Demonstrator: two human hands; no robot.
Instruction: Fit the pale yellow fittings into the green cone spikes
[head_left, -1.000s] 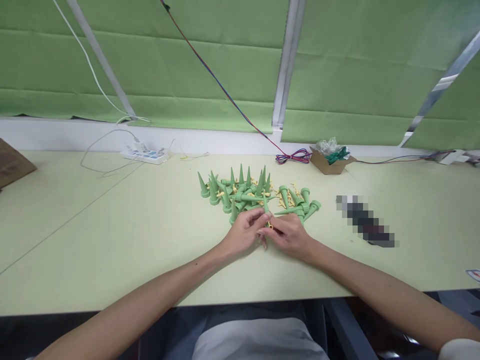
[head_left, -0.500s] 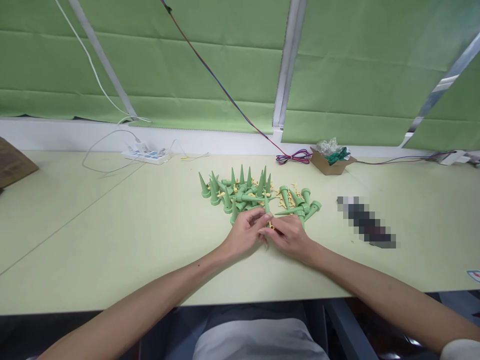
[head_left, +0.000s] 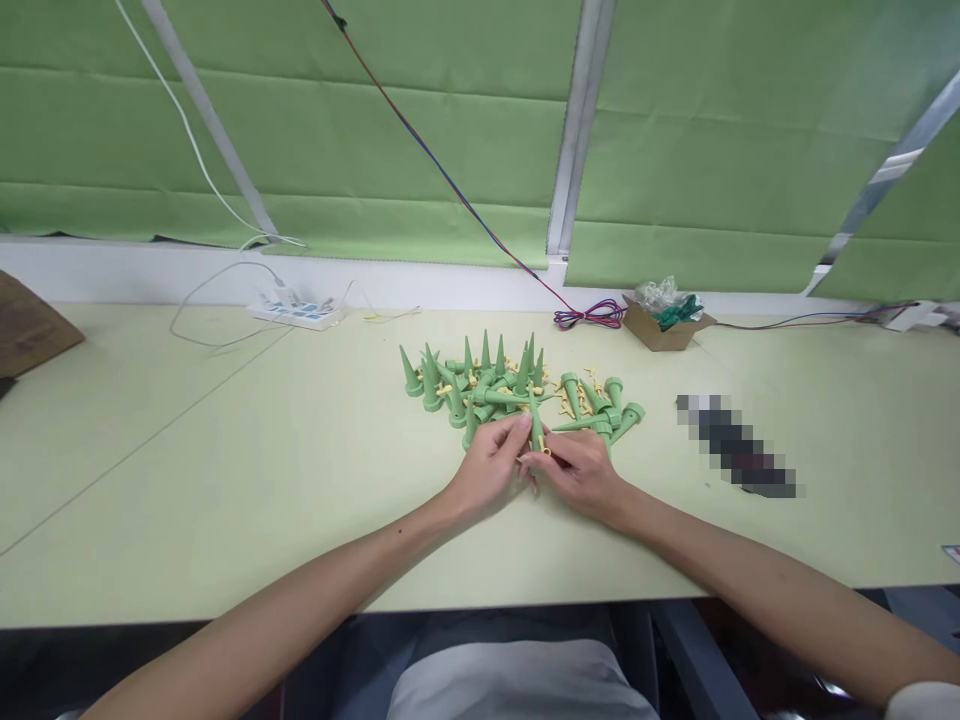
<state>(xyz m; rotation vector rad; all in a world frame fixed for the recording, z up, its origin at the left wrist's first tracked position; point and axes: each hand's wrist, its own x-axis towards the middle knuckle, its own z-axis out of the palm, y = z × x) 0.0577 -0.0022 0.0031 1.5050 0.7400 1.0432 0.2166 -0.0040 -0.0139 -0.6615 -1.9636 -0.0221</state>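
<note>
A green plastic plant watering spike is held between both hands, its point directed away from me. My left hand is closed round its left side, thumb on top. A small yellow valve piece sits at the spike's near end, where the fingers of my right hand pinch. The fingers partly hide how the two parts meet. Just beyond my hands lies a heap of similar green spikes, several standing point up on their caps. Yellow valve pieces are scattered among capped spikes to the right.
At the back stand a small cardboard box with plastic wrapping, a coiled red-blue wire and a white power strip. A blurred dark object lies to the right. Brown cardboard is at the far left.
My left thumb has drawn back to the left from the yellow valve piece, so more of the held spike shows. The right hand stays nearly in place.
</note>
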